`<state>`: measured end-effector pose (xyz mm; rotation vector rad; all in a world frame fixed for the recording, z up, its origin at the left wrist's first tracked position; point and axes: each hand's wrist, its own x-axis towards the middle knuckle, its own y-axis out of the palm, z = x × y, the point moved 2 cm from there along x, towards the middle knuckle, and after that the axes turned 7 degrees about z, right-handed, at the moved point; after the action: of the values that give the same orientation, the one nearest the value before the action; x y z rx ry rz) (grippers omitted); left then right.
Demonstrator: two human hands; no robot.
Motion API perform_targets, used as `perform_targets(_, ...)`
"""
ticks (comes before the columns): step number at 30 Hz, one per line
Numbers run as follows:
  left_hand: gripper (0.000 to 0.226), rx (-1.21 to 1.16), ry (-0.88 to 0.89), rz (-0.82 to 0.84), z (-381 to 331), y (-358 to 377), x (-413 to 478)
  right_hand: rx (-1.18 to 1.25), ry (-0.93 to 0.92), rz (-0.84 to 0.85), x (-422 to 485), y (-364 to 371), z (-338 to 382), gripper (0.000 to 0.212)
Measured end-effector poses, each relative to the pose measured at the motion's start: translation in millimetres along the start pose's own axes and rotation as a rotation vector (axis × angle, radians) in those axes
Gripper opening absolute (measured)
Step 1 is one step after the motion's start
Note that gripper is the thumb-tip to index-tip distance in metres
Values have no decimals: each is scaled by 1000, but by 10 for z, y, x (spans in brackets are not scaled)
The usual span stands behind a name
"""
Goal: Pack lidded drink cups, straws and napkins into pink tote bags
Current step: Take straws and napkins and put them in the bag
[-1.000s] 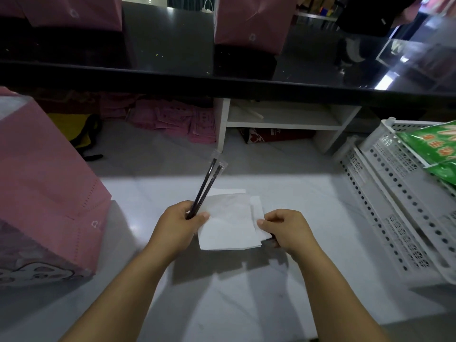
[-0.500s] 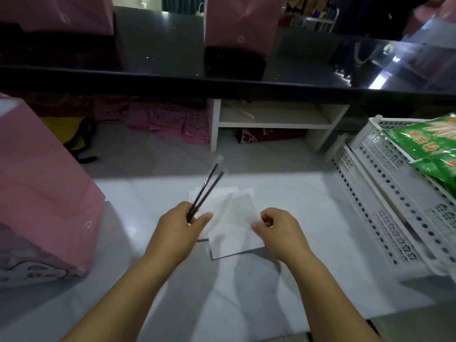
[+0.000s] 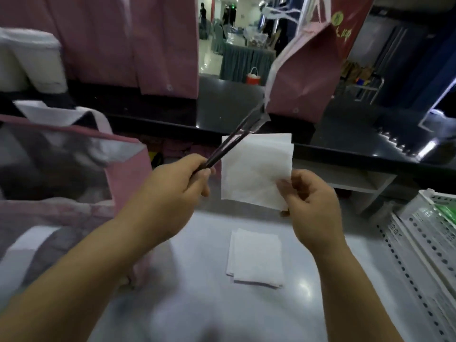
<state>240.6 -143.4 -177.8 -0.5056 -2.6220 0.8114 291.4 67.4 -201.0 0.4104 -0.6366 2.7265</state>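
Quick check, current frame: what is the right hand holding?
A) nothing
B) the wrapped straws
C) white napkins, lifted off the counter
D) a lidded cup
C: the right hand pinches white napkins by their lower corner, raised above the counter, while the left hand holds the straws.

— Where does the view look from?

— From the person's head, forward and down over both forearms. The left hand (image 3: 172,191) and right hand (image 3: 313,206) sit mid-frame, close to the lens, raised above the white counter (image 3: 197,304).

— How wide is it?

— Very wide; straight edges bow near the borders. At the left edge the open pink tote bag (image 3: 128,174) is near and blurred, at the right the white perforated crate (image 3: 424,243) is cut off by the frame.

— And farther off?

— The black shelf (image 3: 345,134) crosses the upper half, with a dim hall beyond it, small and far.

— Any second view?

— No, only this one, so nothing is shared.
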Motion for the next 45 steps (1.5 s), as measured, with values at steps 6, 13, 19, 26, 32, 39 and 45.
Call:
perform_targets(6, 17, 106, 95, -140, -154, -983, -46, 201, -141, 45, 346, 453, 710, 13)
perform_targets(13, 16, 254, 17, -271, 323, -1999, -297, 257, -238, 168, 575, 1267, 1314, 9)
perform_targets(19, 23, 402, -115, -157, 1022, -2410, -339, -29, -235, 319, 628, 1862, 1480, 8)
perform_targets(26, 40, 458, -186, 39, 1504, -2455, -292, -676, -414, 433, 695, 2212, 1470, 11)
perform_targets(32, 18, 329, -100, 0, 1518, -2461, -314, -1026, -504, 445, 734, 2495, 1404, 17)
perform_targets(39, 36, 201, 83, -71, 1419, -2490, -286, -344, -156, 426, 695, 2372, 1582, 16)
perform_targets(45, 17, 238, 204, 18, 1187, -2429, -233, 393, -12, 322, 659, 2386, 1924, 24)
